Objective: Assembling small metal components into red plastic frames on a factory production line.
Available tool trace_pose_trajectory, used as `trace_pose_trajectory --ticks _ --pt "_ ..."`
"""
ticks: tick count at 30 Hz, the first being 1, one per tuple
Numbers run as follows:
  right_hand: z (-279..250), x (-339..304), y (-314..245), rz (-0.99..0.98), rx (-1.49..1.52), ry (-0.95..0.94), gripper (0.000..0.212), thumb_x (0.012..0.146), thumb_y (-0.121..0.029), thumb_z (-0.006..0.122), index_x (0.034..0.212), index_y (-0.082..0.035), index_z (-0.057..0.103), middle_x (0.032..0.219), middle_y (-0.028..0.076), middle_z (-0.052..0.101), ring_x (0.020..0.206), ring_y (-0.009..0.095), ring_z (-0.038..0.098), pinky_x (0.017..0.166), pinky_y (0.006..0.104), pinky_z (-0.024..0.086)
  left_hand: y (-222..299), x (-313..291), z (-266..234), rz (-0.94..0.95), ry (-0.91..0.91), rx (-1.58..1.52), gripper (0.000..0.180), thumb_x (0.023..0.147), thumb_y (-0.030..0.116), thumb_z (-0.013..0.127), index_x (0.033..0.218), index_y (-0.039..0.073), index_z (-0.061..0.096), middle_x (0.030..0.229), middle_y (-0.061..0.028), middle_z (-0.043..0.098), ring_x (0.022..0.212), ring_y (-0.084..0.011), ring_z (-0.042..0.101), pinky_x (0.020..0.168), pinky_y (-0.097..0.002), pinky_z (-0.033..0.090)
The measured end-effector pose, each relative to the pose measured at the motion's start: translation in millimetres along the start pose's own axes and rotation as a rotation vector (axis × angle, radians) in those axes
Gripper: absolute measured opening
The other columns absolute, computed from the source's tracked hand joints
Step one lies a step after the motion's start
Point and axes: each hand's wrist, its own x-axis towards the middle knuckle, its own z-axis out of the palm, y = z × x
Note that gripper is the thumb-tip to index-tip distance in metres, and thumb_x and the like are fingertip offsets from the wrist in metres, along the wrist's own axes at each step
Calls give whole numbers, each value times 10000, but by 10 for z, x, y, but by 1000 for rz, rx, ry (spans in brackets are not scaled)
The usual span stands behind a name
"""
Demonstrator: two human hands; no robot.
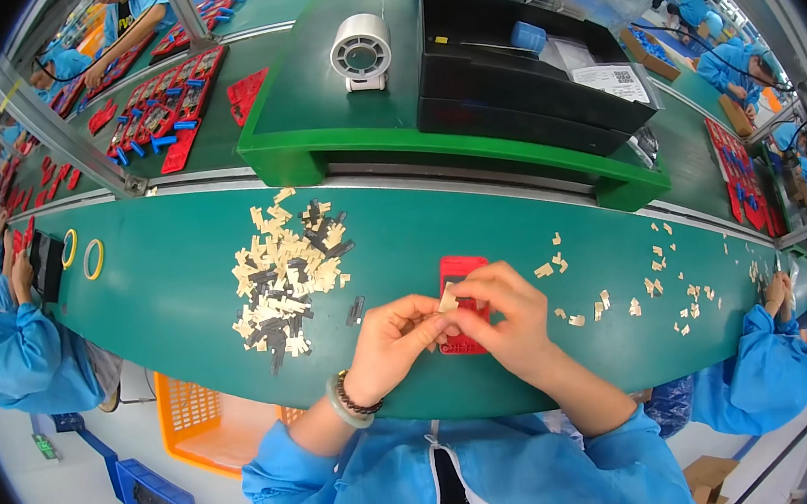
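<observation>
Both my hands meet over a red plastic tray [460, 268] lying on the green tabletop. Between the fingertips of my right hand [502, 315] is a small cream-coloured piece [448, 298], pinched at its edge. My left hand [397, 338] has its fingers curled, and its thumb and fingertips press at the lower edge of that same piece. Much of the tray is hidden under my hands. To the left lies a loose heap of cream and black small pieces [279, 274], with a few black ones [356, 310] apart from it, near my left hand.
Cream scraps [660, 288] lie scattered to the right. Beyond the table's back rail, a green-edged shelf [345, 146] carries a small white fan [361, 52] and a black box [523, 85]. Yellow tape rings [93, 259] lie far left. Co-workers sit at both sides. An orange crate [206, 417] stands below.
</observation>
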Motion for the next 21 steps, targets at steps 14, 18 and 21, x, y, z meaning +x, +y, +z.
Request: trace_pose_trajectory --ticks 14,18,21 --pt "-541 -408 374 269 -143 -7 121 725 54 662 805 -13 600 809 52 582 619 123 515 543 242 406 37 71 242 1278 -289 1054 190 762 100 698 920 6 649 1073 -116 634 962 -249 613 809 -352 523" --pt "-614 -442 292 202 -206 145 234 675 35 744 821 -39 576 820 40 525 636 118 471 546 254 409 68 222 179 1075 -301 1100 207 748 110 675 925 6 648 983 -109 637 894 -247 620 790 -357 529" --pt "-490 -332 50 141 -24 -249 278 649 -25 803 813 -56 581 878 46 588 684 147 565 568 270 445 11 261 238 1250 -127 1112 216 683 127 635 865 14 605 870 -80 586 816 -233 586 758 -346 506"
